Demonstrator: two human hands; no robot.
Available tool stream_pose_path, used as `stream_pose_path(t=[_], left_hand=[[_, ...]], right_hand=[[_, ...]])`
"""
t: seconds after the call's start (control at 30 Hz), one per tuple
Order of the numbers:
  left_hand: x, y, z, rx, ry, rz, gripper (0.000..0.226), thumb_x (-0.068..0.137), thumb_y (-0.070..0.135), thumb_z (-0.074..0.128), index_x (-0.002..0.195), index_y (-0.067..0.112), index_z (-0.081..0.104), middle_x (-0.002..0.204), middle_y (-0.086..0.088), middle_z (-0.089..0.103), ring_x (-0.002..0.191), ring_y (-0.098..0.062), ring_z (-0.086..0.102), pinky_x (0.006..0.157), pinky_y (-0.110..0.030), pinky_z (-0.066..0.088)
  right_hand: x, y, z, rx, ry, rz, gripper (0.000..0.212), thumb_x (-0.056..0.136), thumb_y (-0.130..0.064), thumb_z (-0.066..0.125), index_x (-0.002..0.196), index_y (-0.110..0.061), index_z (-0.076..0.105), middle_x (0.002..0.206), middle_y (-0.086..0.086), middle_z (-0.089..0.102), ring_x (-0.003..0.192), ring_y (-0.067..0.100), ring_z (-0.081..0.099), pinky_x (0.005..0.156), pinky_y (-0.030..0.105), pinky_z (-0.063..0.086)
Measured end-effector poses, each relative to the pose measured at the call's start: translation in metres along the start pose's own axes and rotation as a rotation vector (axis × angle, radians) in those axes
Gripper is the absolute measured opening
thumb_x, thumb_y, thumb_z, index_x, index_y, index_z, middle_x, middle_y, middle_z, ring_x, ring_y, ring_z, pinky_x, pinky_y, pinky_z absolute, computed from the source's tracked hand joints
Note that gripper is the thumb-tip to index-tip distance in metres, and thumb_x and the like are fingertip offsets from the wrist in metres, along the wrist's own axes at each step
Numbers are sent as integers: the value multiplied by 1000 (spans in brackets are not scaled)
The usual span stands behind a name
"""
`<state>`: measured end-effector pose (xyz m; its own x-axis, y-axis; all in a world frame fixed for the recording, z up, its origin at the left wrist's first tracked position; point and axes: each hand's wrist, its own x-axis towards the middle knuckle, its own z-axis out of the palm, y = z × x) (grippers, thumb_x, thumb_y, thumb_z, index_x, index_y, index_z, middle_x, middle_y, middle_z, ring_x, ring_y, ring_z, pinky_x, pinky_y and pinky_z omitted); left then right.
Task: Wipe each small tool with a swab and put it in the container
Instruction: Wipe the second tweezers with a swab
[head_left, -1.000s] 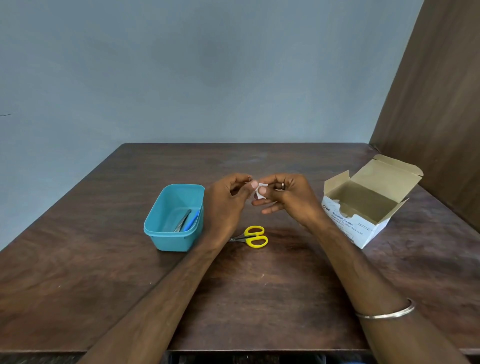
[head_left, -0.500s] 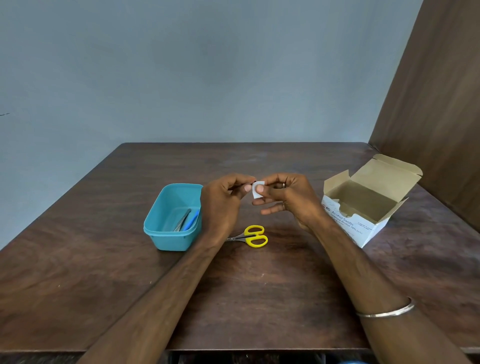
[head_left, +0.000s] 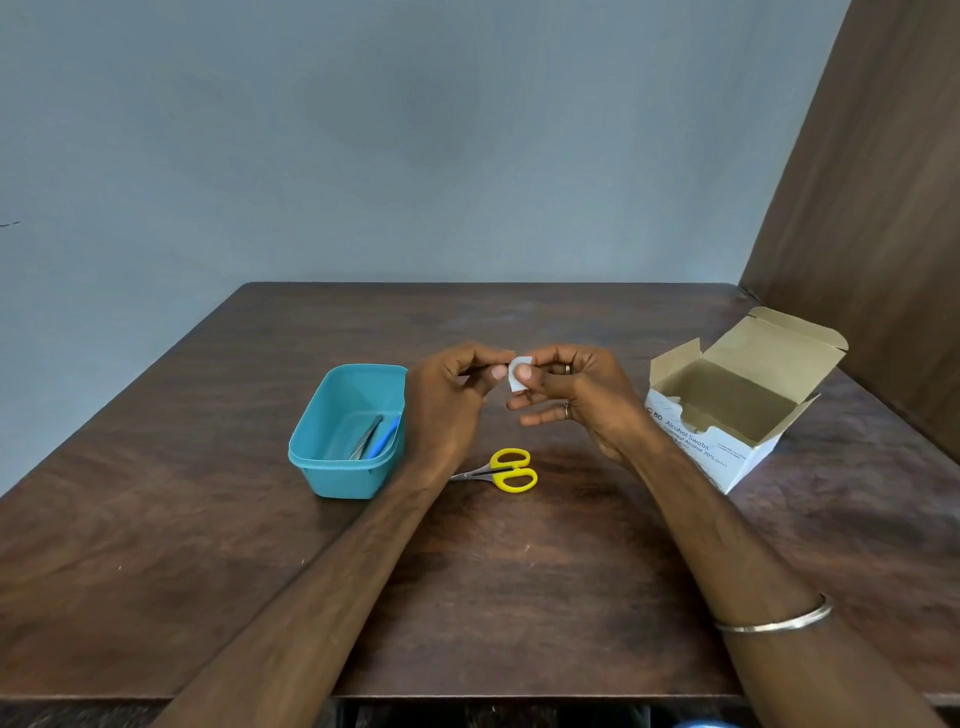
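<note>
Above the table's middle, my left hand (head_left: 447, 400) and my right hand (head_left: 576, 395) meet. Both pinch a small white square swab (head_left: 516, 383): the right thumb presses its face and the left fingertips grip its left edge. Whether a thin tool sits inside my left fingers is hidden. Small yellow-handled scissors (head_left: 511, 470) lie flat on the table just below my hands, blades pointing left under my left wrist. A teal plastic container (head_left: 311, 447) stands left of my left hand. It holds metal tweezers (head_left: 366, 436) and a blue-handled tool (head_left: 388, 435).
An open white cardboard box of alcohol swabs (head_left: 727, 452) stands to the right of my right hand, its flaps raised. A brown wooden panel (head_left: 883, 208) rises at the table's right edge. A grey wall lies behind the dark wooden table (head_left: 519, 597).
The swab looked bunched between my fingertips a second ago and now shows as a flat square. Both hands stayed almost in place; the scissors, container and box did not move.
</note>
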<state>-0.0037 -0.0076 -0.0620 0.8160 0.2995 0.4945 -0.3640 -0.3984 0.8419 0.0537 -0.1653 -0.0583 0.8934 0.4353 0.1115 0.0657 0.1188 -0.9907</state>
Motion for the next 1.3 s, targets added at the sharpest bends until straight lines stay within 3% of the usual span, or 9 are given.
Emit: stream_pose_path(t=[0.27,0.47,0.57,0.67,0.87,1.1,1.3], left_hand=[[1,2,0,-21,47,23,16,85,4,70,91,18,77,90,13,74,89,0,66,76,-37,59],[1,1,-1,89,73,152,21,82,4,73,95,20,78,97,7,71,94,4,62,82,-8,45],[1,0,0,83,59,152,22,82,3,73,96,20,78,98,8,70,95,8,60,81,-6,44],[1,1,0,88,40,147,22,83,7,73,99,22,77,101,10,69,99,8,59,82,-6,44],[1,2,0,61,34,114,17,82,14,75,96,24,77,101,15,68,101,11,58,85,-2,39],[1,2,0,18,16,83,20,82,11,74,95,26,77,107,7,71,106,-2,62,91,-18,46],[1,2,-1,-20,9,67,17,81,13,75,94,25,77,107,5,72,106,-3,63,93,-27,49]], right_hand=[[2,1,0,93,-65,24,19,80,3,71,95,-9,72,85,13,68,79,32,75,66,38,63],[2,1,-1,91,-47,22,27,67,-7,77,94,-8,74,83,11,67,73,27,73,64,36,62],[1,0,-1,78,-53,17,25,71,-14,77,94,-5,73,81,11,74,69,25,73,65,37,62],[0,-1,-2,51,-66,-3,26,76,-19,76,97,-4,74,92,12,76,71,24,72,68,39,62],[1,-1,-3,70,-67,-3,21,76,-13,73,95,-4,72,80,13,71,71,27,74,66,38,62],[-1,-2,-1,42,-91,-31,24,78,-17,74,98,-3,73,93,10,76,69,23,71,69,41,63],[1,-1,-3,55,-76,-17,22,77,-17,75,94,-3,73,79,12,71,71,28,72,64,40,63]])
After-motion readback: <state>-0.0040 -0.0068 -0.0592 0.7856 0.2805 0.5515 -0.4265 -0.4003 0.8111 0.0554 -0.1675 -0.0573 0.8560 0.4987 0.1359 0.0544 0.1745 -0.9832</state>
